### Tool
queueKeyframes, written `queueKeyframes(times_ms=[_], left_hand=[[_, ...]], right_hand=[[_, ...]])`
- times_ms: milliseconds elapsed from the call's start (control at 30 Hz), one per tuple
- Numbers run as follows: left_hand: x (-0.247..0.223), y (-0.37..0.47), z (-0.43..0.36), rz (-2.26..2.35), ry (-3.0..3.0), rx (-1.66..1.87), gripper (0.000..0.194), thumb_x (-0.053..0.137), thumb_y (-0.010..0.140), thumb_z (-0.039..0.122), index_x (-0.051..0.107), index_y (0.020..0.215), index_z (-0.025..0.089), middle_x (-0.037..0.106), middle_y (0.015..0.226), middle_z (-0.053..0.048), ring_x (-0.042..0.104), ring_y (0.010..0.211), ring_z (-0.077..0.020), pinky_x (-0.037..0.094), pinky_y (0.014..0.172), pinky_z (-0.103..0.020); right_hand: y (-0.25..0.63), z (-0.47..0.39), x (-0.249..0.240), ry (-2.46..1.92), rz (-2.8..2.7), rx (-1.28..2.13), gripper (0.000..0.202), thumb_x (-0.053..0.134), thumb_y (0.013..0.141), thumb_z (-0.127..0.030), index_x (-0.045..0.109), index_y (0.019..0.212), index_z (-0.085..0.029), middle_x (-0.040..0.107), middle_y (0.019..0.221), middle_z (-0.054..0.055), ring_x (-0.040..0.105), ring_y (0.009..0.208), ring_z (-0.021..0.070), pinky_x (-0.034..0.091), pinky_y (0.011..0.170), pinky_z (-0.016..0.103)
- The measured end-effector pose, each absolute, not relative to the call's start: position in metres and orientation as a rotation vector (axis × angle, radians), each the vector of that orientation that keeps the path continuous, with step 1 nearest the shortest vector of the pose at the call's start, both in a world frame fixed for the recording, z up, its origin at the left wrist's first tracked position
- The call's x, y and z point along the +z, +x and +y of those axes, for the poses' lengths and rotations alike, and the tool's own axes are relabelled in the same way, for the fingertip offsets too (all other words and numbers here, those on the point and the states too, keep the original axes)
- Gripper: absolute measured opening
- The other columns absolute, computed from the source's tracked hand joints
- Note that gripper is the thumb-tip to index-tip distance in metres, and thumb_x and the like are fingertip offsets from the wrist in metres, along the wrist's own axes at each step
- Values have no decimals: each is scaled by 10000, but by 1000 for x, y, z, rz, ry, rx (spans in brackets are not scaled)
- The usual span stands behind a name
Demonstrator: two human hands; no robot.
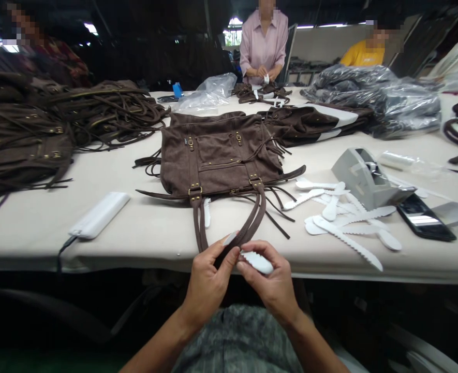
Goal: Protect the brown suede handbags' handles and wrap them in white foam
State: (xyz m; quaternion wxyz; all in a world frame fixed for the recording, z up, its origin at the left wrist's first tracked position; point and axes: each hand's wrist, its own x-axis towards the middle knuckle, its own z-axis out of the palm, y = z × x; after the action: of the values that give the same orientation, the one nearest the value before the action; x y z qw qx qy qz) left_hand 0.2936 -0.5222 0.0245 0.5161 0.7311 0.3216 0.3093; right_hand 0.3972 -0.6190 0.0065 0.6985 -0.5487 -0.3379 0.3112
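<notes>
A dark brown bag (219, 155) with brass buckles lies on the pale table, its handles reaching over the front edge. My left hand (209, 277) is closed round the end of the bag handles (254, 220), where a piece of a white strip shows between thumb and fingers. Just right of it, my right hand (271, 280) pinches a white strip with a notched edge (257, 261) against the handle. Another white strip (207, 213) hangs by the left handle. Several loose white notched strips (349, 241) lie in a pile to the right.
A grey tape dispenser (355, 178) and a black phone (425, 217) are at the right. A white power bank (100, 215) with a cable is at the left. Piled brown bags (23, 129) and plastic-wrapped bags (399, 103) lie further back. A person (263, 46) stands across the table.
</notes>
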Motion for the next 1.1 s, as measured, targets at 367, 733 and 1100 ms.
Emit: queueKeyframes(times_ms=[367, 733, 1100], left_hand=[[24, 295, -520, 632, 2046, 886, 172, 534, 943, 218, 693, 1010, 209, 651, 930, -23, 618, 848, -122, 489, 774, -213], [22, 297, -522, 831, 1839, 1003, 112, 589, 910, 283, 627, 953, 187, 687, 807, 9, 656, 688, -108, 541, 661, -192], [24, 299, -521, 698, 1934, 1053, 66, 605, 895, 208, 666, 879, 186, 653, 780, 16, 628, 664, -94, 526, 657, -190]], right_hand=[[411, -602, 21, -1339, -971, 428, 53, 608, 888, -209, 654, 870, -190, 611, 1035, 62, 612, 827, 131, 521, 675, 223], [410, -602, 23, -1275, -694, 788, 187, 692, 834, -364, 706, 857, -179, 642, 849, 10, 453, 428, 33, 349, 358, 182], [404, -599, 13, -1381, -659, 798, 270, 666, 839, -403, 585, 742, -164, 576, 683, -10, 493, 591, 99, 429, 584, 229]])
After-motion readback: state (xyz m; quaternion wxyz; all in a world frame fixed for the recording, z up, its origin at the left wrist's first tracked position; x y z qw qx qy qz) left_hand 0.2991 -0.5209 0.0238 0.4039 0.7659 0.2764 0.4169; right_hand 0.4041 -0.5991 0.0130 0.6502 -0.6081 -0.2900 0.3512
